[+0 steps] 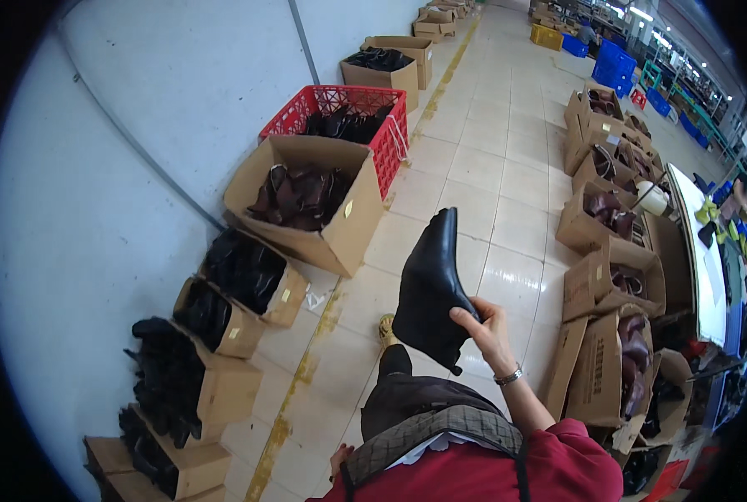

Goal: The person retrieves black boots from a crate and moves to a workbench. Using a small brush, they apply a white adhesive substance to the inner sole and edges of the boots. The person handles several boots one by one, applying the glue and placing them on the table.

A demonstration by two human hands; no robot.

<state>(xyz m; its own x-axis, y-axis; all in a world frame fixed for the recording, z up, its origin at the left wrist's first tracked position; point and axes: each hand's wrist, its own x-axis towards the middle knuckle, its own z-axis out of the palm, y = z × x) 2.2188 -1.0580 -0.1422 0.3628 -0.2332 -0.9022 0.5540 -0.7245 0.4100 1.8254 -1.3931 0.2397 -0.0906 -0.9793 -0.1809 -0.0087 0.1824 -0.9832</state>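
My right hand (486,335) grips a black leather boot upper (430,289) by its edge, thumb on the near face and fingers behind. The upper hangs in the air in front of my body, its narrow toe end pointing up and away. A small tab sticks out at its lower end, and no sole shows on it. A metal band circles my right wrist. My left hand (338,458) hangs low beside my waist, mostly hidden, and its fingers are too unclear to read.
Along the left wall stand cardboard boxes (353,226) of black and brown uppers and a red plastic crate (390,142). More boxes (595,368) line the right side, beside a white-topped table (698,251). A tiled aisle (474,184) runs between, with a yellow floor line (302,376) on its left.
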